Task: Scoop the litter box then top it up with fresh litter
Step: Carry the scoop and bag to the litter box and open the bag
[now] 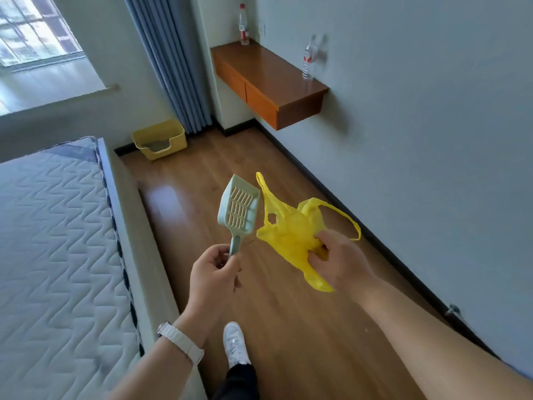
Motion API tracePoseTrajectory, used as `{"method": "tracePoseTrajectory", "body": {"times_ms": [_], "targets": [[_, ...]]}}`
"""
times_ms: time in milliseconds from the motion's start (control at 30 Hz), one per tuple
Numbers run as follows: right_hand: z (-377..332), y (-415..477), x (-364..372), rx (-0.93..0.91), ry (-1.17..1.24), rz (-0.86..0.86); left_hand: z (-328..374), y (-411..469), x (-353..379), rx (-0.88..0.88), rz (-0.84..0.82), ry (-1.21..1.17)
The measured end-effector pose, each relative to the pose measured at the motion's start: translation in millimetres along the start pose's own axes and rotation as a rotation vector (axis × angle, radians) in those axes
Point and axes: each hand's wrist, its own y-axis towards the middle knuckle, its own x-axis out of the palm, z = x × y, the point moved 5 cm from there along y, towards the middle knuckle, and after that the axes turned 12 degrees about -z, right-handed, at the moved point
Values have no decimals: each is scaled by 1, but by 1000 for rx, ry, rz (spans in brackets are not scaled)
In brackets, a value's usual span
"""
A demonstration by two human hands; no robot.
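Litter box [158, 139], yellow, sits on the floor [259, 174] in the far corner beside the curtain [173, 67], past the bed [57, 226]. The left hand [212, 277] has its grip curled round the handle of the slotted scoop [239, 209]; the right hand [340, 264] has its grip bunched on a yellow plastic bag [288, 229]. The floor runs as a strip between the bed's edge and the wall [418, 140], passing under the wall-hung desk [268, 73].

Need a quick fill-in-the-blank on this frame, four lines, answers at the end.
1. The left hand holds the green scoop by its ____.
2. The right hand grips a ____ plastic bag.
3. The litter box sits on the floor at the foot of the blue-grey ____.
4. The wooden shelf carries ____ bottles.

Missing words: handle; yellow; curtain; two.
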Motion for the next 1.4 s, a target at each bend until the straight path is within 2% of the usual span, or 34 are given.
{"method": "tracePoseTrajectory", "body": {"times_ms": [233,467,667,933,1100,1400], "targets": [[-40,137,21,-1,-48,-16,9,126,-64,16,5,-93],[-118,282,32,-61,-45,-7,45,246,-150,21,22,-124],[-159,374,42,-132,-29,-17,68,324,-204,33,101,-167],[-164,502,58,-170,23,-48,67,420,-235,-34,187,-172],[-162,608,70,-219,44,-117,74,510,-258,-51,283,-166],[-157,805,37,-290,26,-204,110,650,-284,-88,432,-115]]}}
